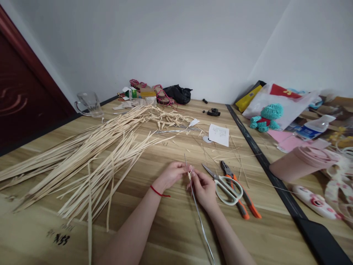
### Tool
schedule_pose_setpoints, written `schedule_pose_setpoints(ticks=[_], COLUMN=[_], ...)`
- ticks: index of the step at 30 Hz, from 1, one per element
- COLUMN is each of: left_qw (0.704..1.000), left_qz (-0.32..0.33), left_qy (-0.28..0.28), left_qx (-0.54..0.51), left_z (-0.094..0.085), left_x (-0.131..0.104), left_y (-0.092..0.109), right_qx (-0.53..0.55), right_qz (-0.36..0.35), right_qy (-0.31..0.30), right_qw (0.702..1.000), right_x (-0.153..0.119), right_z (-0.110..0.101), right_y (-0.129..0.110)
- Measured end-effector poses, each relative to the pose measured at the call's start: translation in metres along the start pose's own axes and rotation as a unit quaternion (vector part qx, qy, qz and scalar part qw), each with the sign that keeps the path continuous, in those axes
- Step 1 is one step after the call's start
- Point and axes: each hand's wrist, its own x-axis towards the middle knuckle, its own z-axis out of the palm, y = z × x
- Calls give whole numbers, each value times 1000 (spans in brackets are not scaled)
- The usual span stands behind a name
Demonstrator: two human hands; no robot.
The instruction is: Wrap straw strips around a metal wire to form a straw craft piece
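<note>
Silvery wire (202,225) runs lengthwise between the forearms, its upper tip just beyond the fingers, its lower end leaving view at the near edge. Left hand (175,174): thumb and fingertips pinched on the wire near its upper end. Right hand (204,188): fingers closed on it just beside the left; a pale strip (189,175) sits around or against the wire there, which of the two cannot be told.

Right of the right hand, on the tabletop (171,239): scissors (220,181) with white handles, blades slightly parted, overlapping orange-handled pliers (250,204). Left: a large bundle of straw-coloured strips (91,151), a smaller loose bunch (117,173) nearer the person. Beyond the hands: printed paper slip (218,135), partly over a grey disc (206,139). Far left: clear glass mug (93,105), upright.
</note>
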Motion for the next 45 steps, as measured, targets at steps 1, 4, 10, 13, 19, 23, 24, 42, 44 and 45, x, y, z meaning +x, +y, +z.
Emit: schedule_pose_setpoints(ticks=[1, 4, 10, 13, 19, 23, 24, 42, 44, 45], left_qw=[1000, 1000, 981, 965, 958, 974, 978, 958, 946, 940], left_qz=[3, 15, 57, 86, 92, 71, 64, 118, 141, 151], left_qy=[6, 24, 120, 158, 204, 187, 181, 250, 266, 271], left_qx=[-1, 10, 144, 192, 178, 108, 88, 71, 120, 140], left_z=[1, 5, 13, 12, 4, 3, 3, 1, 1, 1], left_x=[0, -1, 0, 3, 8, 7, 6, 5, 6, 6], left_y=[1, 3, 4, 1, -6, -4, -3, 5, 4, 4], right_qx=[-14, -60, -155, -180, -163, -100, -76, 108, 117, 117], right_qz=[-10, -48, -100, -98, -60, -13, 2, 73, 79, 81], right_qy=[1, -1, -7, -8, -4, -25, -29, -67, -70, -73], right_qw=[1000, 997, 983, 979, 985, 995, 997, 989, 987, 987], right_x=[0, -1, -2, -2, 0, 1, 1, 3, 2, 2], right_z=[0, 0, -2, -3, -2, -1, 0, -4, -4, -5], right_y=[-1, -1, 1, 2, 6, 6, 7, 7, 7, 6])
